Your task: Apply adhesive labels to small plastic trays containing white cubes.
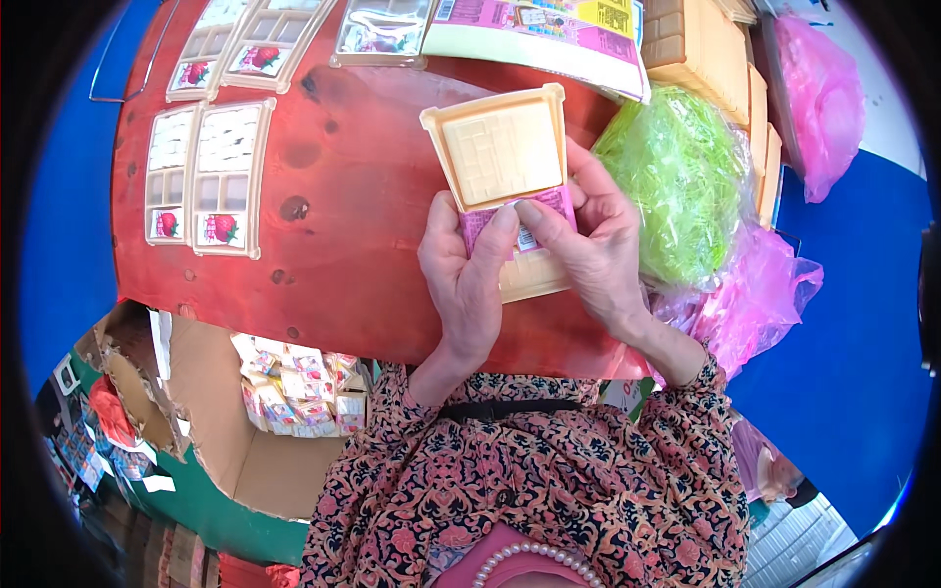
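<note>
Between my two hands is a cream plastic tray [500, 147] with a moulded brick pattern, its upper end tilted up over the red table. A pink printed label [557, 203] lies across the tray's middle. My left hand [465, 274] grips the tray's left side, its thumb on the label. From the right, my right hand [600, 250] holds the other side, fingers behind the tray and thumb pressing on the label beside the left one. Both hands are closed on the tray; some fingertips are hidden behind it.
Filled trays with strawberry pictures [225, 176] stand at the left of the red table [363, 235]. Label sheets [529, 44] lie at the back. At right are a bag of green shreds [676, 186], stacked cream trays [701, 49] and pink bags [755, 294]. An open cardboard box [206, 392] holds small packs.
</note>
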Available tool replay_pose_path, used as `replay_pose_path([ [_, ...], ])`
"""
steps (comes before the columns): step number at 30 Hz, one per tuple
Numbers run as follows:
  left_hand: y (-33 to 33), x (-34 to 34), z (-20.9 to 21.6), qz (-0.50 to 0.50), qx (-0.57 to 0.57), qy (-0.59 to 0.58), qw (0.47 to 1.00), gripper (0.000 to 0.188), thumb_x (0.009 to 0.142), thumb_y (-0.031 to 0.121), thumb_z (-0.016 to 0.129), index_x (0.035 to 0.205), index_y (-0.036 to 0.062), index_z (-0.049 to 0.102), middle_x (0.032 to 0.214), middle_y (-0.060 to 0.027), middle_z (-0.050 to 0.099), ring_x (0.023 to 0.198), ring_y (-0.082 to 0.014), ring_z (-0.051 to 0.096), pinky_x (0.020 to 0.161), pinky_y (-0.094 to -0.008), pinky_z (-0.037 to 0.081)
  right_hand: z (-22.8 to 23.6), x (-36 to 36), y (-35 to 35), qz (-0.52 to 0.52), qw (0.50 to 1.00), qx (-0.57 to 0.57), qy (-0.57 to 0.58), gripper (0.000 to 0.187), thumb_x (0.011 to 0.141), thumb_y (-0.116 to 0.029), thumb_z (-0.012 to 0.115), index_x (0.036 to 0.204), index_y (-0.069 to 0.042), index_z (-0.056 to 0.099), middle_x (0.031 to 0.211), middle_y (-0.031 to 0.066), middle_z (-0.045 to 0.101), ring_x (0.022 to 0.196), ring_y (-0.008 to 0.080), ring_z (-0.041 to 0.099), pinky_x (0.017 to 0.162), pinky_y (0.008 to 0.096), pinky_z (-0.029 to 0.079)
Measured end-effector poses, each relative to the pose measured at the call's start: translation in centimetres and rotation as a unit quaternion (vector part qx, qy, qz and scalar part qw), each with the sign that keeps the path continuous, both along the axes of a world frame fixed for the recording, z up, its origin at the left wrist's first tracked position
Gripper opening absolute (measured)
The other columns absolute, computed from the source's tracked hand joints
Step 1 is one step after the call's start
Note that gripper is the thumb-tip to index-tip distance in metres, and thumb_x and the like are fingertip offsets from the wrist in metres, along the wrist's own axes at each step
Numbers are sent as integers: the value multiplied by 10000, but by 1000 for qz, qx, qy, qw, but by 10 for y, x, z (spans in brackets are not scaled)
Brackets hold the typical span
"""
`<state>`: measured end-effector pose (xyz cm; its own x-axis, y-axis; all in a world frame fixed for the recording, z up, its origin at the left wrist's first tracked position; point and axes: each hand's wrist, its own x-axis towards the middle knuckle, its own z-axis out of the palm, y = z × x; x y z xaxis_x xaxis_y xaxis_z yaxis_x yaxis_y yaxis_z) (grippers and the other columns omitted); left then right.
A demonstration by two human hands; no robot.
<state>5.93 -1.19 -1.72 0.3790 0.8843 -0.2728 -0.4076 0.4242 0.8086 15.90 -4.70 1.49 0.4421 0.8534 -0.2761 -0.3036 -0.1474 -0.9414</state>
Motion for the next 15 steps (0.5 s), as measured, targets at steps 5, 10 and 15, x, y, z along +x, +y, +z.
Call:
replay_pose_path([
  [5,12,-1,-1,0,9,-4,1000,171,874,103,540,995,-13,502,888,-26,562,735,-31,491,664,-193,418,16,11,3,79,990,-43,-109,489,894,-159,530,1307,25,344,1055,88,586,931,119,552,811,238,441],
  [10,24,-7,8,52,14,-7,999,213,880,86,511,1059,-30,496,964,-61,578,827,-64,538,745,-223,438,55,22,10,186,962,-80,-186,474,932,-259,465,1307,10,359,1021,80,576,942,129,508,802,281,432],
  [15,19,-9,5,55,45,-4,997,222,874,75,508,1065,-35,495,965,-67,581,833,-77,548,754,-232,445,41,33,15,133,757,13,-639,378,766,-102,579,1107,42,501,1025,198,518,937,360,505,784,409,431],
])
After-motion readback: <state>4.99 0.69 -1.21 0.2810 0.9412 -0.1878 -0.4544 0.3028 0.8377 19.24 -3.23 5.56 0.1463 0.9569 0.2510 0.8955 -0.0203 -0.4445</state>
